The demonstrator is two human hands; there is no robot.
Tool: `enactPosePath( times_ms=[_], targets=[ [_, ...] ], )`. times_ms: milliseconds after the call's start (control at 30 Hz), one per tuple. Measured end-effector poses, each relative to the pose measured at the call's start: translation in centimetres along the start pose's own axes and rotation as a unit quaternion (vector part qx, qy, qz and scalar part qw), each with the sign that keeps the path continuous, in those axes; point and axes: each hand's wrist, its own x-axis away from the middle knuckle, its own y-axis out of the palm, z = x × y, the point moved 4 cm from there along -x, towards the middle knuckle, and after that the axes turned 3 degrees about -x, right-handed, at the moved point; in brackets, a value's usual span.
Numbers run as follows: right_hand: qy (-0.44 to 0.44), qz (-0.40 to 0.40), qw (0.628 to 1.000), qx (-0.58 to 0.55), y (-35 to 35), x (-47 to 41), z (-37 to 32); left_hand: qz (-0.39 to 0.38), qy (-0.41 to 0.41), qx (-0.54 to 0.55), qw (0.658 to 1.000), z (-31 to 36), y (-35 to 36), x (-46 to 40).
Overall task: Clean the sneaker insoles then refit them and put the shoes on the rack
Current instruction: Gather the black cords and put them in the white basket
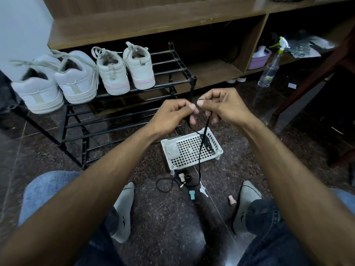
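Four white sneakers (80,77) are being kept on the top tier of the black rack (172,84) in the upper left of the frame, heels toward the camera, standing side by side and touching in pairs. The two nearest the frame edge are carrying beige heel strips; the two inner ones are carrying pink bands at the sole. Whether insoles are seated inside cannot be told from this angle.

At frame centre a black cord (204,138) is being worked. It is being pinched by the left hand (172,112) between thumb and forefinger, the other fingers curled. It is likewise being pinched by the right hand (222,106), thumb tip nearly touching the left thumb. From the hands the cord is hanging down across a white perforated tray (192,150) on the floor, where a tangled length is lying at the tray's right side, and is trailing on to a loop on the floor below the tray. A grey pad (171,150) is lying at the tray's left end.

Small items, among them a teal cap (192,194), are lying on the dark floor between the socked feet. A spray bottle (269,72) is standing at upper right beside a purple tub (259,58) on the wooden shelf.

Judgement: the racking step is appearing complete for the shoes in view; the step in hand is looking like untangling or tidying the cord, seemingly a lace. The next move is calling for a steady two-handed pull with the pinch held, so that the tangle is eased free of the tray.
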Motion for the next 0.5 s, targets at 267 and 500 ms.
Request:
enactPosePath(
  times_ms=[267,500],
  targets=[
    [0.071,0.039,0.967,0.24,-2.7,-0.2,3.3,0.221,-0.081,-0.01,0.972,-3.0,-3.4,1.1],
    [0.038,0.121,0.968,0.218,-4.3,-0.3,2.0,0.39,-0.287,0.141,0.863,-9.8,-5.9,3.9]
  ],
)
